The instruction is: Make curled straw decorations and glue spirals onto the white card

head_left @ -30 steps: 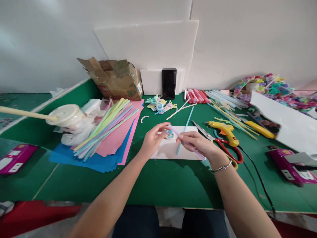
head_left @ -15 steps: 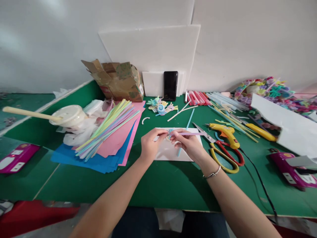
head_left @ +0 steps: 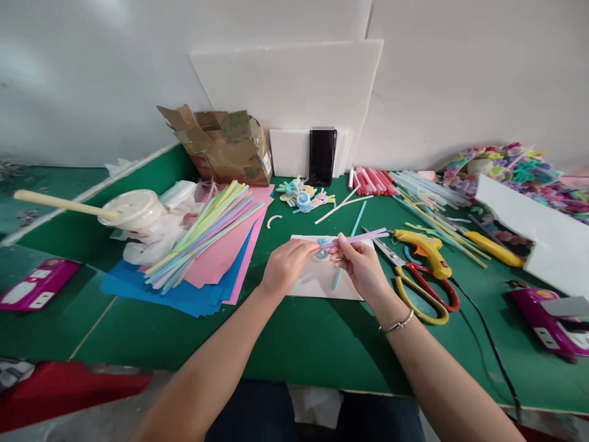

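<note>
Over a white board (head_left: 304, 285), my left hand (head_left: 286, 265) and my right hand (head_left: 363, 265) pinch a purple pipe cleaner (head_left: 370, 236) between them. It looks folded double, with two ends sticking out to the right past my right hand. Between and just below my fingers is a small blue-and-cream coiled piece (head_left: 323, 248), partly covered. A blue pipe cleaner (head_left: 360, 216) lies across the board, running beneath my right hand. Scissors (head_left: 416, 279) with red and yellow handles lie open right of my right hand, beside a yellow glue gun (head_left: 426, 248).
Loose pipe cleaners (head_left: 207, 230) lie on pink and blue sheets (head_left: 168, 294) at left, near a lidded cup (head_left: 133, 209). Behind stand a cardboard box (head_left: 225, 147), a phone (head_left: 322, 156) and small coiled pieces (head_left: 304, 199). The glue gun's cord (head_left: 483, 337) trails off the front edge.
The purple pipe cleaner showed as one strand at the right; now two ends show there, spread slightly. My right hand has turned, its thumb now up on top. The view has shifted slightly.
</note>
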Tool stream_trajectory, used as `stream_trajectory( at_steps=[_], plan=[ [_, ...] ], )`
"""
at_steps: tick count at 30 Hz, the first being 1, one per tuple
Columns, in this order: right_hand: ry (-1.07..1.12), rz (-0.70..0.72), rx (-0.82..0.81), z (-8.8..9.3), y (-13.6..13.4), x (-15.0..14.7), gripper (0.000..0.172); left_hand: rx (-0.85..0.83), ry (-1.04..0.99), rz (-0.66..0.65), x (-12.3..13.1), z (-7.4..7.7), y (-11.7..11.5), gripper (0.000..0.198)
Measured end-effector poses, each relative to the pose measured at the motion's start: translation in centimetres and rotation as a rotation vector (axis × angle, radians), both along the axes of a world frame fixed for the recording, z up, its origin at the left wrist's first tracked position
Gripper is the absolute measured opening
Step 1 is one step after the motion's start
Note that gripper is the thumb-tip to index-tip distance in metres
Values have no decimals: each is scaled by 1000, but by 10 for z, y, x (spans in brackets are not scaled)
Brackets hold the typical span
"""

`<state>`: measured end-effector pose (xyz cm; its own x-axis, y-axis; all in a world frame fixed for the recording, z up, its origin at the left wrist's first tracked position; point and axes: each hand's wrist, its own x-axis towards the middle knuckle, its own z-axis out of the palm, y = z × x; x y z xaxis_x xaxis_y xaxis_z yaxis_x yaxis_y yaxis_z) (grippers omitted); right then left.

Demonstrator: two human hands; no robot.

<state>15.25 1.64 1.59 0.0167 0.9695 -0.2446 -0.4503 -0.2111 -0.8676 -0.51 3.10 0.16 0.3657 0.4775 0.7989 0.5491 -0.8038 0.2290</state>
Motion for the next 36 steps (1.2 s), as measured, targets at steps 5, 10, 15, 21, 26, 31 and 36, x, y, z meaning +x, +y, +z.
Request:
stream_trajectory(
  at_steps=[5,10,15,21,26,31,36],
  plan=[
    [-61,43,-17,-6,-1,-3,39,-30,75,-8,0,1,0,13],
    [-92,53,-34,-6,-2,-2,37,-26,111,21,-1,2,1,16],
    [-98,82,-42,-3,-2,-1,37,-60,135,41,-1,5,1,19],
    [-80,73,-67,-2,-2,-2,37,-41,144,18,-1,6,1,15],
    [-117,90,-37,-3,-3,-2,37,-65,131,14,-1,3,1,16],
    [-291,40,143,-3,-3,-1,33,-448,-113,0,5,1,0,17],
    [-522,27,388,-2,-6,1,29,-1263,-466,-271,3,9,5,19]
  ],
)
